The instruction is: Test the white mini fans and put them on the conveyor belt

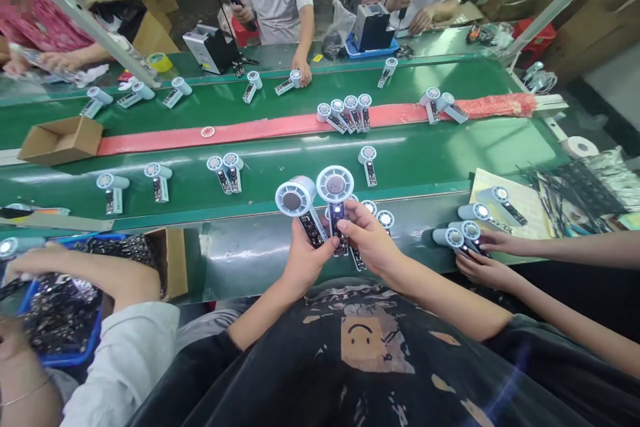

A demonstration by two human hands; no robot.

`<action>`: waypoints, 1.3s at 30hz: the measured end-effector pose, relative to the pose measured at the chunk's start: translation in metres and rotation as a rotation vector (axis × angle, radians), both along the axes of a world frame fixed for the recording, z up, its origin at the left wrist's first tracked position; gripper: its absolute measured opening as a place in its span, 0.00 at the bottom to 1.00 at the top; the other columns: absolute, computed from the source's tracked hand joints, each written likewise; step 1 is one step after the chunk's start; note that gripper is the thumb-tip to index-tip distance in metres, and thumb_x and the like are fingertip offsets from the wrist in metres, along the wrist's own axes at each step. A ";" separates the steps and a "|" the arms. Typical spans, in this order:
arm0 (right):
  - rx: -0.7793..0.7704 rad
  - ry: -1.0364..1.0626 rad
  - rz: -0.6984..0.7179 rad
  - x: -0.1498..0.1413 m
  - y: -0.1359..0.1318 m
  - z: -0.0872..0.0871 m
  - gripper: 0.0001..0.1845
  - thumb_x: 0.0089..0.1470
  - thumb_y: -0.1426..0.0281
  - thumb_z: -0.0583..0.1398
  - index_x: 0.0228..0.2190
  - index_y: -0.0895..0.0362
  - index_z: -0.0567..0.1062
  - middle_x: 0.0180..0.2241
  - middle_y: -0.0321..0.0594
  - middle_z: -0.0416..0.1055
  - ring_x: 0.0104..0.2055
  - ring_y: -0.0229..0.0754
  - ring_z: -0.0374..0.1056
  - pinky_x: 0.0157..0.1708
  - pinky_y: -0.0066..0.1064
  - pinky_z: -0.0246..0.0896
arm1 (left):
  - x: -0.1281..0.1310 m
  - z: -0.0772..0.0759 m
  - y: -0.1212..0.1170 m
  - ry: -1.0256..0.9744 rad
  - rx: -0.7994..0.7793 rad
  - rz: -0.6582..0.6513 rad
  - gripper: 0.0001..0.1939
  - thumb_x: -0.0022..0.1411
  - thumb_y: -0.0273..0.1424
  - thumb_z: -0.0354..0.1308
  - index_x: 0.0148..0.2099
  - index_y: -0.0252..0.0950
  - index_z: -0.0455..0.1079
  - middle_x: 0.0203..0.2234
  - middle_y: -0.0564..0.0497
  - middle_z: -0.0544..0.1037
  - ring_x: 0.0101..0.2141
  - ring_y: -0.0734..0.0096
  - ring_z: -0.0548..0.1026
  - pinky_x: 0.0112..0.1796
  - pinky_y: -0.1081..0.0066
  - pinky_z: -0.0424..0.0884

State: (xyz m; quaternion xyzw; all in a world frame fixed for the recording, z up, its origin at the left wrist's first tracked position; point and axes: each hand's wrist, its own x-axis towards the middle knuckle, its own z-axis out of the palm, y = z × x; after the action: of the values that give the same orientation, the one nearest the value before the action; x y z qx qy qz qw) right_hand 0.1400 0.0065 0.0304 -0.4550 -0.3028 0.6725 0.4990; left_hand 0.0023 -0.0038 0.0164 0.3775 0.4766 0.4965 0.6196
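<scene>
Two light-blue handheld fans with exposed black circuit boards are held up side by side in front of my chest. My left hand (311,255) is closed round the handle of the left handheld fan (295,197), which leans to the left. Gripped in my right hand (367,233) is the right handheld fan (335,185), upright, with a small white light glowing on its board. My right thumb rests against that board. Behind my right hand, several more fans (385,219) lie on the bench edge, partly hidden.
A green conveyor (280,167) carries scattered fans, with a red strip (260,135) and a cardboard box (63,140) along its middle. At left, a co-worker's arm reaches over a blue basket (93,347) of circuit boards. Another person's hands (483,257) hold fans at right. People sit opposite.
</scene>
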 end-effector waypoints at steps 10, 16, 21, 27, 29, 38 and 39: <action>-0.009 -0.015 -0.042 0.004 -0.003 -0.006 0.23 0.41 0.61 0.71 0.40 0.49 0.73 0.39 0.34 0.73 0.40 0.42 0.70 0.44 0.37 0.65 | 0.003 0.001 -0.004 -0.011 0.003 -0.016 0.28 0.48 0.36 0.71 0.47 0.40 0.62 0.44 0.49 0.75 0.47 0.59 0.75 0.49 0.57 0.71; 0.019 -0.031 -0.095 0.003 -0.002 -0.006 0.22 0.39 0.62 0.72 0.37 0.50 0.72 0.34 0.32 0.72 0.38 0.42 0.69 0.45 0.36 0.65 | 0.005 0.001 -0.004 0.037 0.006 -0.038 0.28 0.48 0.36 0.71 0.48 0.39 0.62 0.42 0.49 0.75 0.44 0.61 0.75 0.48 0.59 0.70; -0.016 -0.013 -0.121 0.002 -0.003 -0.009 0.23 0.39 0.61 0.71 0.38 0.50 0.71 0.35 0.33 0.73 0.39 0.42 0.70 0.47 0.37 0.65 | 0.006 0.001 -0.004 0.055 0.010 -0.040 0.29 0.48 0.36 0.71 0.50 0.39 0.63 0.44 0.48 0.76 0.46 0.60 0.75 0.49 0.59 0.70; -0.047 -0.016 -0.019 0.009 -0.005 -0.011 0.26 0.40 0.62 0.71 0.43 0.49 0.72 0.40 0.37 0.75 0.41 0.44 0.72 0.43 0.37 0.68 | 0.010 0.002 -0.003 0.002 -0.043 -0.020 0.32 0.47 0.37 0.72 0.51 0.40 0.62 0.45 0.48 0.75 0.46 0.60 0.75 0.49 0.59 0.70; -0.040 -0.029 -0.029 0.009 -0.003 -0.011 0.26 0.38 0.64 0.72 0.42 0.50 0.73 0.40 0.37 0.75 0.41 0.44 0.72 0.44 0.37 0.68 | 0.010 0.002 -0.003 0.022 -0.050 -0.003 0.32 0.45 0.37 0.73 0.50 0.39 0.62 0.43 0.49 0.76 0.44 0.61 0.76 0.48 0.59 0.71; 0.037 0.037 0.113 -0.014 0.015 -0.037 0.26 0.42 0.57 0.72 0.44 0.50 0.76 0.42 0.41 0.77 0.43 0.48 0.74 0.48 0.44 0.69 | -0.012 -0.021 0.004 -0.011 -0.155 0.177 0.28 0.51 0.45 0.63 0.53 0.40 0.66 0.48 0.45 0.77 0.53 0.53 0.74 0.57 0.52 0.67; 0.066 0.000 0.155 -0.017 0.018 -0.039 0.28 0.44 0.56 0.71 0.47 0.50 0.75 0.44 0.42 0.77 0.45 0.50 0.74 0.50 0.46 0.68 | -0.012 -0.023 0.005 -0.036 -0.147 0.181 0.29 0.52 0.45 0.62 0.54 0.40 0.66 0.51 0.44 0.76 0.56 0.51 0.72 0.59 0.52 0.65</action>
State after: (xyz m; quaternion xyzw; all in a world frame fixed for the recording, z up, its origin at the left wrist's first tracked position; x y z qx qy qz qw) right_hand 0.1232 0.0241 -0.0087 -0.4134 -0.3591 0.6989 0.4601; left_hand -0.0102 0.0016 -0.0065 0.2776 0.5326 0.5207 0.6068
